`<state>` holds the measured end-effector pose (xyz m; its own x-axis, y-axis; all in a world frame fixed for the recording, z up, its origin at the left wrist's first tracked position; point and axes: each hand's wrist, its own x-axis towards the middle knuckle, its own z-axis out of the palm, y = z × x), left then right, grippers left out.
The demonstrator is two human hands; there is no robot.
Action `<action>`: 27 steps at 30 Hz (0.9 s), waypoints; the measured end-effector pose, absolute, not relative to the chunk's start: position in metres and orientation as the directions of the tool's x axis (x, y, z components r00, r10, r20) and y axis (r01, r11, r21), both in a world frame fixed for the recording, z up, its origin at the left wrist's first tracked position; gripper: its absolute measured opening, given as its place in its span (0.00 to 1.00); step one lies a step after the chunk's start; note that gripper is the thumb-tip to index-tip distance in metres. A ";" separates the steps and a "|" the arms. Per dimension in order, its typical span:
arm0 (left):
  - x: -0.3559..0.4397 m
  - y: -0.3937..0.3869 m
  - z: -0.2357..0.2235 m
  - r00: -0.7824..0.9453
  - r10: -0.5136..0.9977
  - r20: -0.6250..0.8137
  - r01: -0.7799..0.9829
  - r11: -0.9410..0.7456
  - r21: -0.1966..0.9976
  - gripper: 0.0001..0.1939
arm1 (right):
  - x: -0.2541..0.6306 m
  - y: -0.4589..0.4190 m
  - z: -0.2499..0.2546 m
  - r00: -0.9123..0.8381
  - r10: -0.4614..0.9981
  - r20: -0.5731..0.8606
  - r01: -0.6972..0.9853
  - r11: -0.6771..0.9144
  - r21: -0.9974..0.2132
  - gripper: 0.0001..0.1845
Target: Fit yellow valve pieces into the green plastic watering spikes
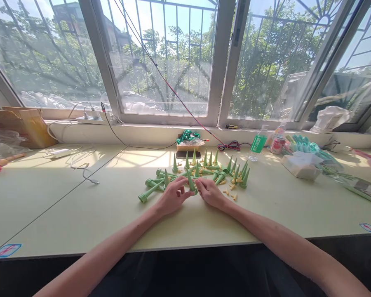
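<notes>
My left hand point(172, 195) and my right hand point(209, 192) meet at the middle of the pale table point(80, 214), fingers pinched together round one green plastic cone point(191, 182) that points up and away. Just behind the hands lies a heap of green cones point(204, 169), some upright, some on their sides. Longer green spikes point(150, 190) lie to the left of my left hand. Small yellow pieces point(231, 192) are scattered to the right of my right hand.
A phone point(188, 154) and a small box of green parts point(188, 142) sit behind the heap. Bottles point(259, 143) and bagged goods point(303, 163) stand at the right, a cardboard box point(24, 123) and cables point(80, 163) at the left. Windows run along the back.
</notes>
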<state>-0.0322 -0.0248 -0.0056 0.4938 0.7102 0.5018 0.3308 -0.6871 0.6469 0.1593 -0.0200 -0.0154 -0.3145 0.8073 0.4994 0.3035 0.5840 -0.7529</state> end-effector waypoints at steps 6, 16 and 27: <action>-0.030 -0.025 -0.008 0.477 0.662 0.578 0.405 -0.749 0.524 0.09 | 0.156 -0.018 -0.018 -0.289 0.844 0.451 0.274 0.525 -0.806 0.25; -0.023 -0.023 -0.003 0.276 0.856 0.438 0.279 -0.507 0.815 0.20 | 0.155 -0.020 -0.016 -0.128 0.844 0.520 0.313 0.532 -0.787 0.22; -0.030 -0.030 0.007 0.491 0.861 0.132 0.156 -0.236 0.959 0.26 | 0.154 -0.027 -0.015 -0.189 0.834 0.518 0.304 0.551 -0.777 0.23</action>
